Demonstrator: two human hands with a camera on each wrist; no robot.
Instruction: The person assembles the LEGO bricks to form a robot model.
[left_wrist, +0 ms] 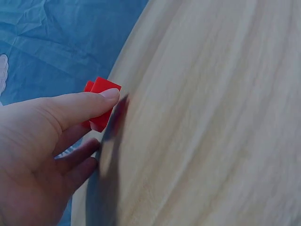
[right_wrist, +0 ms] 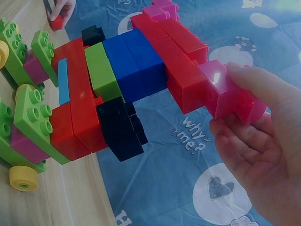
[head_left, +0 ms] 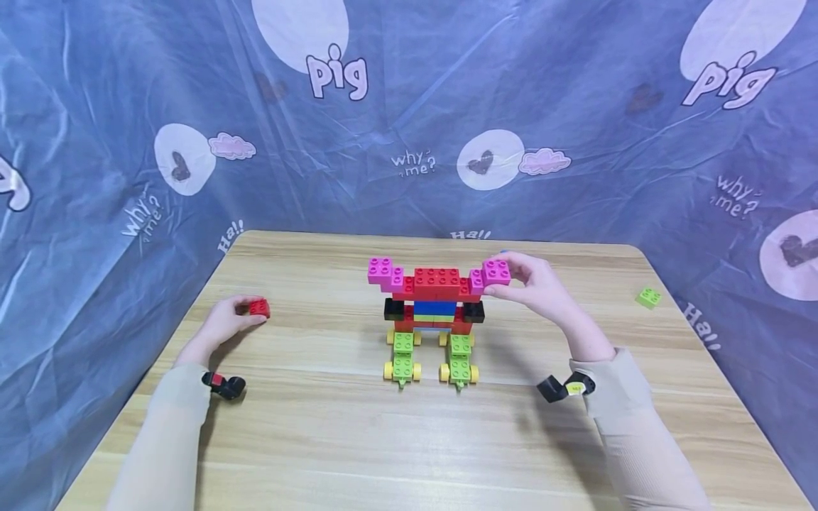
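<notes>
Thumb and fingers of my left hand (head_left: 224, 323) pinch a small red building brick (head_left: 259, 307) near the table's left side; in the left wrist view the thumb lies across the brick (left_wrist: 99, 85). At mid-table stands a figure of stacked bricks, with red bricks (head_left: 437, 279) on top, blue bricks (head_left: 434, 309) below, black bricks (head_left: 393, 310) at the sides and green wheeled bases (head_left: 402, 365) beneath. Stepped pink bricks extend from both upper ends. My right hand (head_left: 540, 284) grips the right-hand pink brick (head_left: 496, 272), thumb on one face and fingers on the other.
A loose lime-green brick (head_left: 648, 297) lies by the right edge of the wooden table (head_left: 319, 426). Blue printed cloth (head_left: 409, 106) hangs behind and along both sides. Black wrist cameras sit on both sleeves, the right one (head_left: 554, 389) over the tabletop.
</notes>
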